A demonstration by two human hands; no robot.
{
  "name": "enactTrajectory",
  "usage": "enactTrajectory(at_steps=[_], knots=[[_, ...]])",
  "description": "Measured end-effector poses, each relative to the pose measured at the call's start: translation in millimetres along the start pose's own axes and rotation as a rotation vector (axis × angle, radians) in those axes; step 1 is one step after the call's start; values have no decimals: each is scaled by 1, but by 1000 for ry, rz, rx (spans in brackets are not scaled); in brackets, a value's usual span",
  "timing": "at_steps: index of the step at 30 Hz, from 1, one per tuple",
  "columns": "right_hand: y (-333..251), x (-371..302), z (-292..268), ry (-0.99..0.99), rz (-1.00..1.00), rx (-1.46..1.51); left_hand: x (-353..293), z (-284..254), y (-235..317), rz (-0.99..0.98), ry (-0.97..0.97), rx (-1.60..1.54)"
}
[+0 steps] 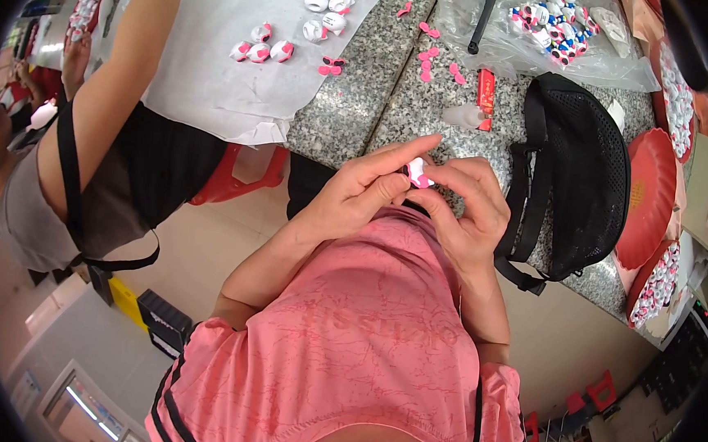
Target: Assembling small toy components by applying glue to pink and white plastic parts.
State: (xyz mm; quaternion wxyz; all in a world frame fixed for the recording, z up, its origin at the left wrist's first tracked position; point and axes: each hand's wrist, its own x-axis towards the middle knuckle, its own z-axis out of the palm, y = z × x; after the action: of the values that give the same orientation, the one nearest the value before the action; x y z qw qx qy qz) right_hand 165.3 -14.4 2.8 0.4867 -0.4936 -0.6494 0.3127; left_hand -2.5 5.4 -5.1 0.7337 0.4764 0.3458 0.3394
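Mid-frame, the half-curled left hand (358, 187) and right hand (471, 206) pinch a piece (419, 175), fingers partly hiding it; upper left, a co-worker's arm (135, 66) is cut off.

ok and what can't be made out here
- Head view: underside of the small white-and-pink piece, hidden by its own top and the left hand and right hand.
- Head view: contents, if any, of the black mesh bag, hidden by its dark fabric.
- Head view: end of the neighbour's raised arm, cut off by the top edge.
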Motion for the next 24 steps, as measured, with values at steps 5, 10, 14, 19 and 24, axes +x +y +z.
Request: enactTrajectory(at_steps=[5,10,14,19,24], knots=[[-2,-1,2,23,-9,-76,-1,-3,-7,-64,-37,-283],[-3,-2,6,42,23,-73,0,0,-9,8,87,-276],[1,-2,10,76,-51,-43,-2,10,-14,68,189,-269],[5,-1,12,95,-191,-62,-7,6,-22,8,147,-382],[5,-2,13,105,-230,-67,-9,1,-25,13,62,-474]])
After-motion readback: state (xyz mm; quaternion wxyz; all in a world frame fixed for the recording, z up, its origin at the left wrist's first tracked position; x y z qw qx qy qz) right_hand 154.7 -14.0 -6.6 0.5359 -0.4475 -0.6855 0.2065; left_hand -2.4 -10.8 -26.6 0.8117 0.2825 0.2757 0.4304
